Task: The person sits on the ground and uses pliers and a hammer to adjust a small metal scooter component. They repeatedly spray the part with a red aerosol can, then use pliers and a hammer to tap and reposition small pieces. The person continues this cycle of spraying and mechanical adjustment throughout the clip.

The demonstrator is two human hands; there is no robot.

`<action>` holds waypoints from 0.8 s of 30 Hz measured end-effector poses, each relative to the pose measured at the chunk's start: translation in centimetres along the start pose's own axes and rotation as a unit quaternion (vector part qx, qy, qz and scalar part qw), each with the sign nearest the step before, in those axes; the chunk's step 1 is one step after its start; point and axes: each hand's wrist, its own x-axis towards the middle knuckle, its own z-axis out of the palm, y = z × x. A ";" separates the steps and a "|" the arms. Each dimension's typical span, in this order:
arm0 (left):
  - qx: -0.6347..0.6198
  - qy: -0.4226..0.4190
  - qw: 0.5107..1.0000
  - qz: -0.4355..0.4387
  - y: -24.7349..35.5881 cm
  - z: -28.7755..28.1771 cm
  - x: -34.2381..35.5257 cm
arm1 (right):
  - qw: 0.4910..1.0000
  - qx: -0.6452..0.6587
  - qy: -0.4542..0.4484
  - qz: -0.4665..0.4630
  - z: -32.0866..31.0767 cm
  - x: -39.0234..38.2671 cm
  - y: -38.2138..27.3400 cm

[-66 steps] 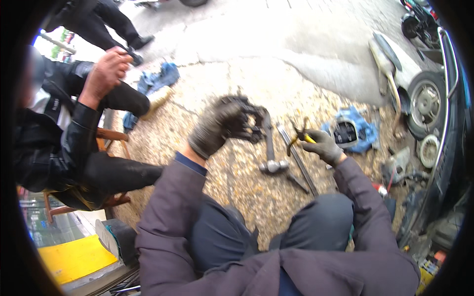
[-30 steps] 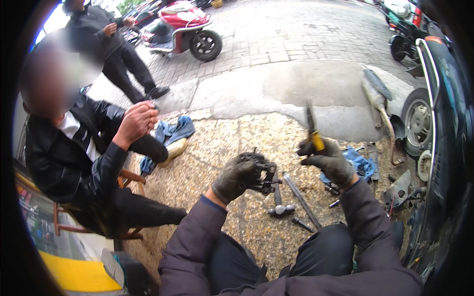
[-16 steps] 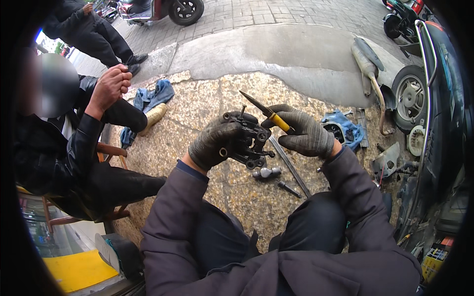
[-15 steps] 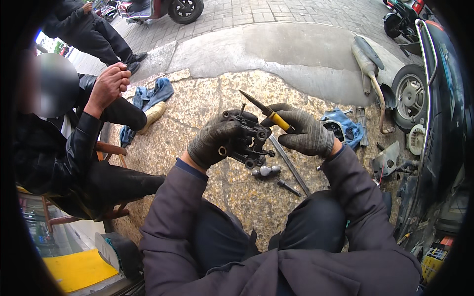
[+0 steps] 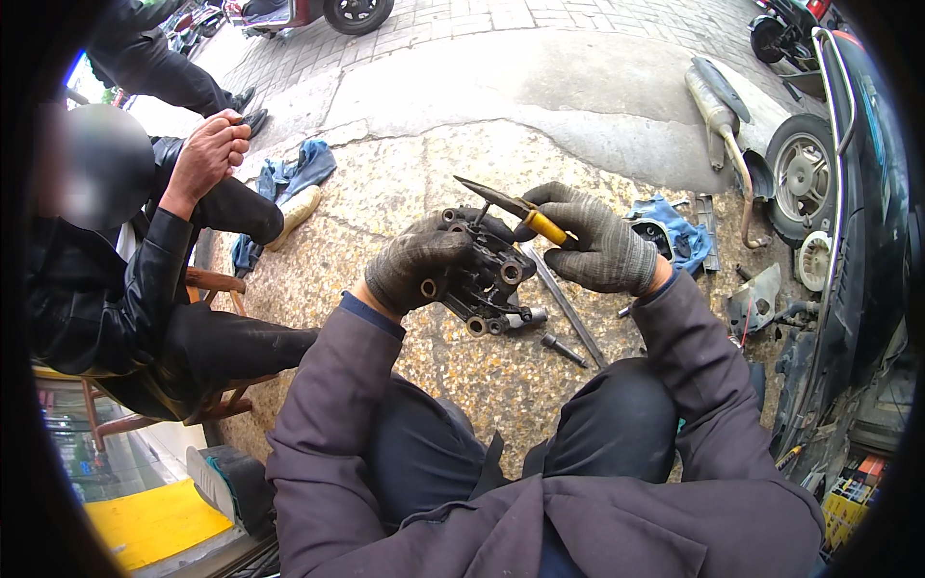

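Note:
In grey work gloves, my left hand [image 5: 420, 262] grips a dark, oily metal engine part [image 5: 493, 274] with round bored bosses. A thin bolt [image 5: 482, 214] stands up from its top. My right hand [image 5: 601, 243] is closed around the yellow handles of needle-nose pliers [image 5: 545, 227]. Their dark pointed jaws reach left above the part, near the bolt. Below the part, a silver socket-like piece [image 5: 532, 316] is partly hidden. A dark bolt [image 5: 563, 350] and a long metal bar [image 5: 568, 308] lie on the ground beside it.
Close on the left, a person [image 5: 145, 289] sits on a wooden chair [image 5: 214, 281]. Blue rags [image 5: 306, 166] lie beyond. To the right are another blue rag [image 5: 682, 231] with metal parts, an exhaust pipe [image 5: 740, 173], a wheel [image 5: 802, 178] and a scooter body [image 5: 867, 193].
The engine part has tilted and sunk slightly, covering more of the silver piece below. The pliers have shifted a little left and stay above it. Both hands keep their hold.

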 end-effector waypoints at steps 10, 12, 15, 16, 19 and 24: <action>-0.025 0.008 1.000 0.011 -0.4 -0.1 0.1 | 0.999 -0.037 0.001 -0.007 -0.2 0.1 -0.2; -0.021 0.008 1.000 0.001 -0.4 -0.3 0.2 | 1.000 -0.005 -0.002 -0.002 -0.2 0.1 -0.1; -0.042 -0.004 0.999 0.025 -0.6 -0.5 0.2 | 1.000 -0.005 -0.006 -0.004 -0.1 0.0 0.1; -0.052 -0.015 0.998 0.021 -0.7 -0.5 0.3 | 1.000 -0.010 -0.007 0.003 -0.1 0.0 0.1; -0.063 -0.017 0.998 0.022 -0.7 -0.5 0.4 | 1.000 0.015 0.015 0.011 0.0 0.0 0.2; -0.049 0.000 0.998 0.027 -0.9 -0.9 0.7 | 0.994 -0.104 0.028 0.010 0.1 0.4 0.2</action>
